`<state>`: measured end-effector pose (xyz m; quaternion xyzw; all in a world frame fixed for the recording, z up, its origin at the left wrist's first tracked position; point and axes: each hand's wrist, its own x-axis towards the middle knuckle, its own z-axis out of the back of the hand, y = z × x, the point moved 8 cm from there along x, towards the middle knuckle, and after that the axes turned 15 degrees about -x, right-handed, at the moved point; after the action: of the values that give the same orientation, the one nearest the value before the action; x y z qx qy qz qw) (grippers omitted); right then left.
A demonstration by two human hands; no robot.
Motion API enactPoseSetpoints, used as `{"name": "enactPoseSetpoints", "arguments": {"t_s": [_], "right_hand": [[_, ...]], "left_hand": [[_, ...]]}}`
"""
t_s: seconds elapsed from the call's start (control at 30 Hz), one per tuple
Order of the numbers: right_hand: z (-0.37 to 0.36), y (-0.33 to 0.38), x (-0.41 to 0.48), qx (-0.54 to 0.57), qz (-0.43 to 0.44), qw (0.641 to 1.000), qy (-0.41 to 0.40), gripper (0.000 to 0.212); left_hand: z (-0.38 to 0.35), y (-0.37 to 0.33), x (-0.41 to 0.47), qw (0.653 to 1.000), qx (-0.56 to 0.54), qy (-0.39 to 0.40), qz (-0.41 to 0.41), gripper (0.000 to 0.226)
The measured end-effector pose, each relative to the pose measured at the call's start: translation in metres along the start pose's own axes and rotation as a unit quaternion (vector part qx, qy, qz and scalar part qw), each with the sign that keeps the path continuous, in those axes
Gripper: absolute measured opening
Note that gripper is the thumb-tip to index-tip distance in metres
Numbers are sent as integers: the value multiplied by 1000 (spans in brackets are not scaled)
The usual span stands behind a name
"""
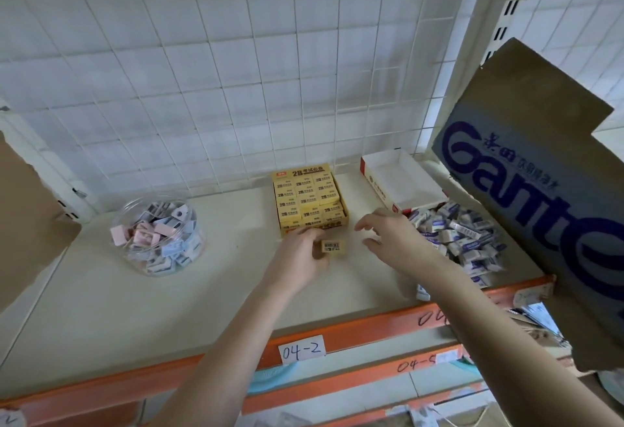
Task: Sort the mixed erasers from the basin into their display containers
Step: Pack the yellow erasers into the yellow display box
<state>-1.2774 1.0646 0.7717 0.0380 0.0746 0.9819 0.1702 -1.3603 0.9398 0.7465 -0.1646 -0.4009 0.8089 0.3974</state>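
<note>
Two bare forearms reach in from the lower edge of the frame toward its middle. The left grip [300, 257] and the right grip [391, 241] are bare hands, uncovered from fingertips to the frame edge. The nails are too blurred to describe.

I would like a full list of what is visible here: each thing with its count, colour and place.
yellow box: one, yellow, shelf middle, packed with 2B erasers
single eraser: one, yellow, in front of that box
clear jar: one, transparent, shelf left, holding pink, blue and grey erasers
open box: one, white and red, back right
eraser pile: many, white and blue, shelf right
carton: one, brown with blue print, far right
shelf: one, beige, orange edge
left hand: pinches the single eraser
right hand: fingers spread, beside the pile
</note>
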Motion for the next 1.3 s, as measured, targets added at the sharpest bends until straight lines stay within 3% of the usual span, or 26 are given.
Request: {"name": "enactPoseSetpoints", "arguments": {"t_s": [0.2, 0.3, 0.37, 0.53, 0.6, 0.67, 0.77, 0.9, 1.03, 1.1, 1.2, 1.3], "right_hand": [[-8, 40, 8, 60, 94, 994, -9, 40], [-17, 43, 10, 99, 81, 992, -12, 30], [-16, 39, 11, 189, 51, 980, -19, 26], [-13, 36, 17, 474, -32, 880, -11, 29], [-12, 37, 19, 542, -57, 838, -13, 25], [-12, 40, 21, 562, -62, 825, -8, 20], [-14, 44, 23, 527, -50, 848, 12, 18], [-14, 49, 25, 488, -26, 873, 9, 24], [-2, 52, 25, 346, 23, 937, -47, 28], [3, 58, 25, 255, 54, 960, -105, 34], [9, 58, 32, 195, 63, 965, -164, 31], [13, 48, 52, 121, 63, 978, -156, 29]], "left_hand": [[13, 10, -8, 995, -84, -43, 25, 23], [23, 16, -13, 991, -116, -66, 31, 18], [28, 18, -15, 989, -130, -56, 37, 19], [34, 20, -17, 971, -225, -49, 65, 20], [31, 18, -18, 963, -255, -41, 70, 14], [35, 17, -17, 961, -264, -65, 58, 11], [45, 15, -15, 953, -277, -115, 33, 18], [43, 19, -11, 931, -345, -106, 61, 19], [47, 31, -10, 862, -460, -179, 116, 16], [49, 32, -8, 847, -478, -195, 125, 15], [51, 29, -1, 869, -442, -191, 110, 18], [72, 21, 12, 958, -188, -213, 40, 23]]}}
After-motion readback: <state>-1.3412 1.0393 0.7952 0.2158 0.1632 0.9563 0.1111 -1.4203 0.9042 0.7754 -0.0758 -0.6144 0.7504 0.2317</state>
